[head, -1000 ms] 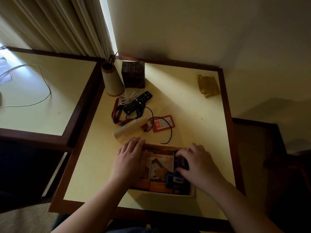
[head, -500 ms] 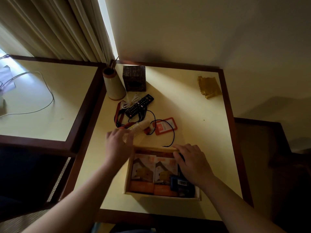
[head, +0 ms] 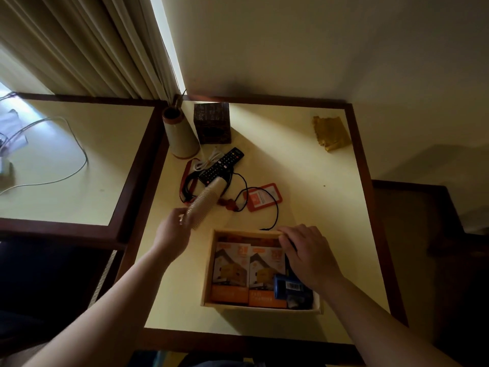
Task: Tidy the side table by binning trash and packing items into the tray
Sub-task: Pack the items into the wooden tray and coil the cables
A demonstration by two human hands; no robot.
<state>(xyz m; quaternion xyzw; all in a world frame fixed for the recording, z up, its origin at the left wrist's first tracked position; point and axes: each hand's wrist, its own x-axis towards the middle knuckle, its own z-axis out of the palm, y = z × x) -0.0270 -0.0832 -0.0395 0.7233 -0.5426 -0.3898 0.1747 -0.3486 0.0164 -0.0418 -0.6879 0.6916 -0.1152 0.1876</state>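
1. Dim room corner, cream wall, pleated curtain [head: 87,46] upper left with a bright slit of daylight. Yellow-topped side table [head: 304,160] with dark wood edging; a second, similar table [head: 79,160] butts against it on the left, carrying one thin white cable [head: 76,154].
2. Left hand [head: 172,233]: fingers curled round the near end of a stack of paper cups [head: 205,202], gripping it. Stack tilts up and away, its far end over the near tip of the remote; whether they touch, can't tell.
3. Right hand [head: 308,254]: fingers roughly straight, lying over the far right part of the tray, fingertips [head: 284,231] on its far rim. Holds nothing visible.
4. Wooden tray [head: 207,274], one, near the table's front edge, between the two hands.
5. In the tray: two orange-and-white boxes [head: 248,271] side by side, one blue item with a barcode label [head: 287,286] at the near right, dark stuff under the right hand, unclear what.
6. Loose on the table: one black remote [head: 222,165], one white cord [head: 205,164] just beside it, dark and red cords tangled [head: 189,181] under the remote.
7. One orange badge holder [head: 262,197] with a black lanyard looping towards the tray's far rim.
8. One pale cone-shaped vase [head: 181,136] and one dark patterned box [head: 211,123] side by side at the far left corner.
9. One crumpled gold wrapper [head: 330,133] at the far right, well apart from the rest.
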